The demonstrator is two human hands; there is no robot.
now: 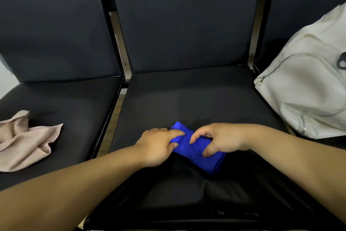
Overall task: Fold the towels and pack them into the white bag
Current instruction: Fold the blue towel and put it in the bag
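Blue towel was the one in play, lying on the middle seat, down toward that seat's front edge and slanted across it. It was already a small, thick bundle, so the folding of this one looked close to done, perhaps at its last tuck or squeeze.

Both hands were on it! The left hand had its forefinger laid out along the top of the bundle's left end, with the thumb tucked in at the edge below, pinching the cloth. The right hand arched over the other half, fingers curled and thumb coming in from the near side, gripping the bundle.

Over on the seat to the left of the middle seat, a pink towel lay crumpled and untouched, with its folding not yet begun. Just off the right side of the middle seat slumped the white bag; whether its mouth was open could not be told from this angle.

Next, by my reckoning: keep the bundle pinched tight so that it does not spring loose, lift it, and carry it across to the right into the bag. One hand would probably be needed to find and hold the opening. After that, the pink one.
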